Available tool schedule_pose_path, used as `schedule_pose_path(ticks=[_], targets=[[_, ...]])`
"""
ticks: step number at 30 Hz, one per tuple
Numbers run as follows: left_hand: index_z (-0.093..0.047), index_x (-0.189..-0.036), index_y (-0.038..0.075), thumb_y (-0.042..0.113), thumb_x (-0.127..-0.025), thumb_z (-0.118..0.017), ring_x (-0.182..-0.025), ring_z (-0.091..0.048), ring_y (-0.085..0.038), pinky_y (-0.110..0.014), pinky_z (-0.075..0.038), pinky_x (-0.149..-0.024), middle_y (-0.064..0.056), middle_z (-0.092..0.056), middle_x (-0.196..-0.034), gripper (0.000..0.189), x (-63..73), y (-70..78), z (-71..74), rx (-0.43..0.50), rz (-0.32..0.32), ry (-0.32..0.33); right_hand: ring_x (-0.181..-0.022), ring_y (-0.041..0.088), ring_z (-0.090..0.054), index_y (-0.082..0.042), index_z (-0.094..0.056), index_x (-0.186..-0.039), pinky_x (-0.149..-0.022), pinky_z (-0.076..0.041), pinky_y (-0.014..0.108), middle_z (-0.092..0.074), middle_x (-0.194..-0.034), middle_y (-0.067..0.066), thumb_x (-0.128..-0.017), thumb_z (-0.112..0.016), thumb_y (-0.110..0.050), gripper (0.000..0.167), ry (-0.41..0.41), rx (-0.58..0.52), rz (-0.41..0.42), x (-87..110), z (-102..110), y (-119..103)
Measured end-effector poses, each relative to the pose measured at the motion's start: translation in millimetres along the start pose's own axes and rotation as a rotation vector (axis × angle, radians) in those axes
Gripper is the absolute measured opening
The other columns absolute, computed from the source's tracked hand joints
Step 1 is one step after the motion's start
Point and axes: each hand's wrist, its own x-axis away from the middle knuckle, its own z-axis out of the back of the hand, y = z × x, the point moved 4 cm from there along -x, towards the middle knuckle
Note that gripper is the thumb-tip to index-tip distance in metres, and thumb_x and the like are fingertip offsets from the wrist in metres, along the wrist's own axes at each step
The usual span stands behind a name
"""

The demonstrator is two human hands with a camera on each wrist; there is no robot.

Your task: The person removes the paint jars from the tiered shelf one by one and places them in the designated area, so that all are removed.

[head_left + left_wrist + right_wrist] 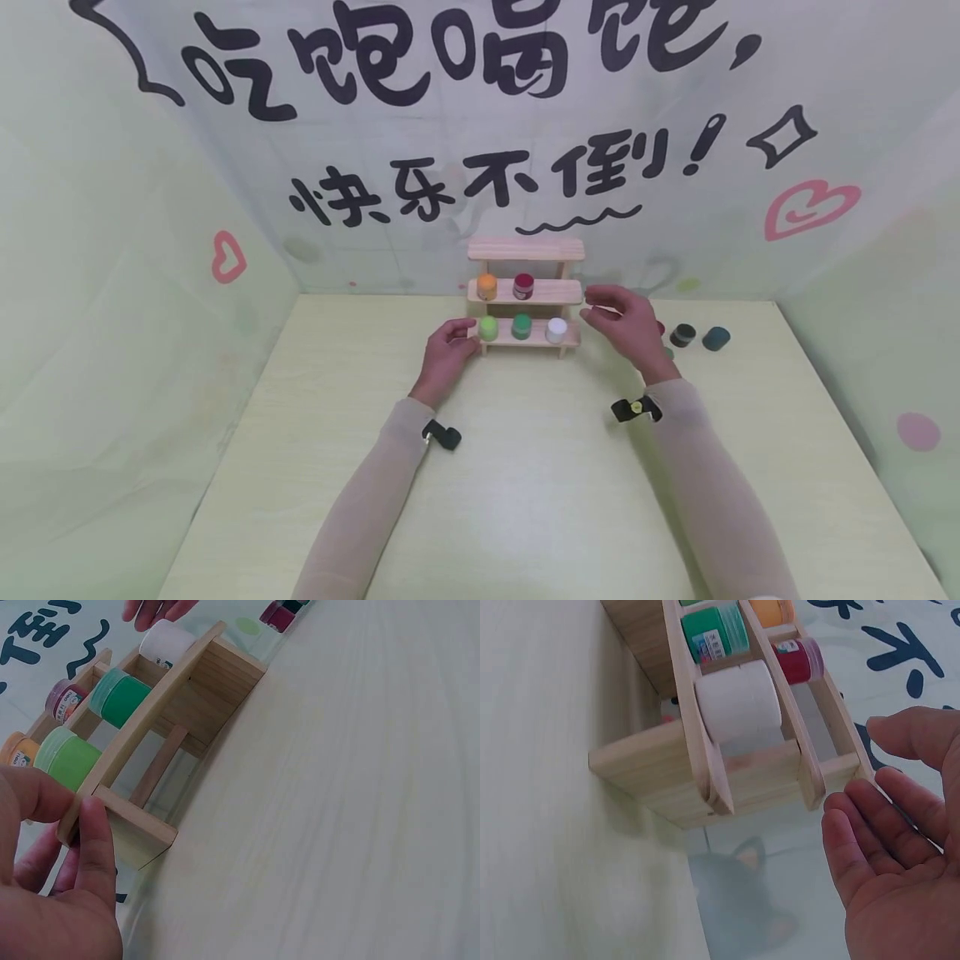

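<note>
A small three-tier wooden display rack [525, 248] stands at the back of the table. Its middle tier carries an orange paint jar [487, 287] and a dark red jar [523, 287]. Along the lowest tier sit a light green jar [488, 328], a green jar [522, 327] and a white jar [557, 331]. My left hand [448, 358] pinches the left end of the lowest shelf [142, 720], beside the light green jar. Just off the rack's right side, my right hand [626, 327] has relaxed, slightly bent fingers [855, 851] and holds nothing.
Right of the right hand, a black jar [683, 335] and a blue jar [716, 337] lie on the pale table [540, 500]. A red jar [661, 328] is partly hidden by that hand. A printed cloth [420, 250] hangs close behind the rack.
</note>
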Motion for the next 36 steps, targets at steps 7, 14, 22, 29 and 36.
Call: schedule_pose_path(ticks=[7, 14, 22, 29, 36], targets=[[-0.071, -0.126, 0.016, 0.01, -0.09, -0.075, -0.112, -0.06, -0.019, -0.019, -0.061, -0.084, -0.005, -0.064, -0.119, 0.036, -1.4, -1.2, 0.5, -0.009, -0.002, -0.005, -0.124, 0.032, -0.066, -0.002, -0.07, -0.132, -0.104, -0.059, 0.021, -0.07, -0.134, 0.018, -0.095, -0.078, -0.016, 0.041, 0.004, 0.047, 0.03, -10.8, -15.0, -10.9], [-0.071, -0.126, 0.017, 0.011, -0.09, -0.075, -0.111, -0.06, -0.019, -0.019, -0.061, -0.085, -0.005, -0.064, -0.12, 0.036, -2.6, -2.8, 0.7, -0.007, 0.001, -0.006, -0.117, 0.028, -0.068, -0.006, -0.071, -0.132, -0.103, -0.062, 0.03, -0.073, -0.129, 0.014, -0.095, -0.08, -0.02, 0.04, -0.031, 0.072, 0.062, -17.5, -32.3, -23.8], [-0.071, -0.126, 0.018, 0.013, -0.09, -0.075, -0.113, -0.06, -0.02, -0.023, -0.061, -0.088, -0.005, -0.065, -0.122, 0.037, -0.7, -2.0, 1.2, -0.016, 0.003, -0.007, -0.113, 0.032, -0.073, -0.002, -0.069, -0.132, -0.103, -0.063, 0.039, -0.073, -0.129, 0.017, -0.095, -0.08, -0.018, 0.042, -0.069, 0.069, 0.09, -31.8, -52.4, -31.1], [-0.071, -0.127, 0.016, 0.011, -0.091, -0.075, -0.109, -0.062, -0.019, -0.019, -0.062, -0.085, -0.006, -0.064, -0.121, 0.037, -0.1, -1.0, 1.4, -0.007, -0.006, -0.003, -0.111, 0.03, -0.073, -0.003, -0.068, -0.134, -0.103, -0.063, 0.044, -0.073, -0.13, 0.016, -0.094, -0.078, -0.014, 0.042, -0.094, 0.122, 0.086, -42.0, -67.9, -41.9], [-0.071, -0.127, 0.017, 0.012, -0.09, -0.075, -0.111, -0.061, -0.019, -0.019, -0.061, -0.085, -0.006, -0.065, -0.121, 0.037, -0.8, 0.0, 1.8, -0.015, -0.008, -0.006, -0.11, 0.027, -0.07, -0.01, -0.068, -0.135, -0.1, -0.062, 0.043, -0.072, -0.128, 0.011, -0.092, -0.081, -0.017, 0.045, -0.12, 0.165, 0.05, -48.9, -79.1, -42.2]])
